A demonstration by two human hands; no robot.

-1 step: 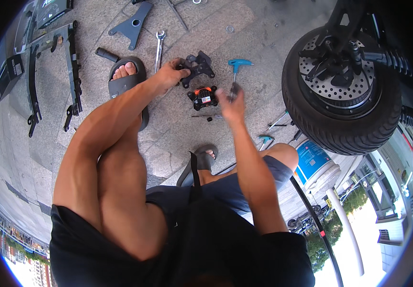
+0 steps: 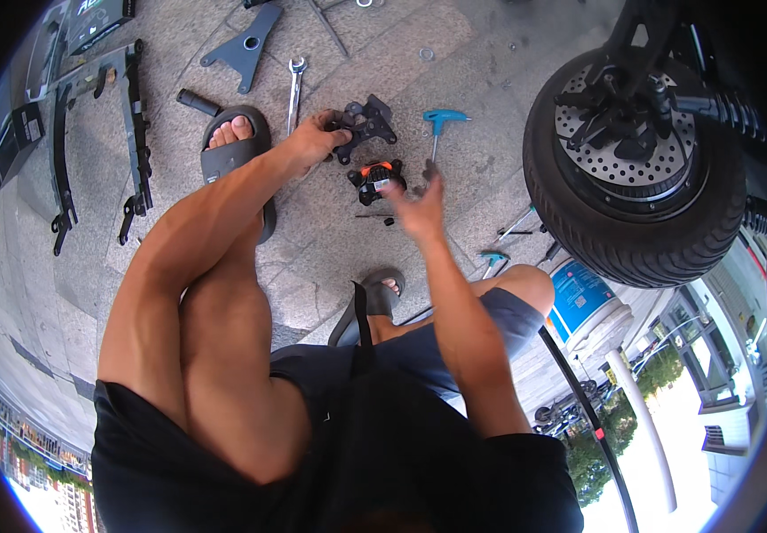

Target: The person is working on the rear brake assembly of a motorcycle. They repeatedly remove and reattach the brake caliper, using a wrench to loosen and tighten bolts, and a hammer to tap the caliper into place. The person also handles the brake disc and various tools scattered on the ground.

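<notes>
My left hand (image 2: 316,136) is closed on a black metal bracket (image 2: 371,121) with several lobes and holes, its fingers on the bracket's left end. Just below the bracket a black and orange brake caliper (image 2: 370,182) with a white label lies on the paving. My right hand (image 2: 421,211) is over the caliper's right side, thumb and fingers apart, slightly blurred. Its thumb covers part of the label; whether it touches the caliper I cannot tell. A blue T-handle hex key (image 2: 445,116) lies beyond, its shaft ending near my right fingertips.
A wheel with a brake disc (image 2: 636,169) stands at the right, a blue and white bucket (image 2: 581,293) below it. A wrench (image 2: 295,96), a dark plate (image 2: 246,49) and a black fork-shaped frame (image 2: 137,133) lie at the left. Another blue-handled tool (image 2: 492,258) lies near my right knee.
My right hand has shifted slightly left onto the caliper's side, and its fingers have spread. The left hand and bracket have barely moved.
</notes>
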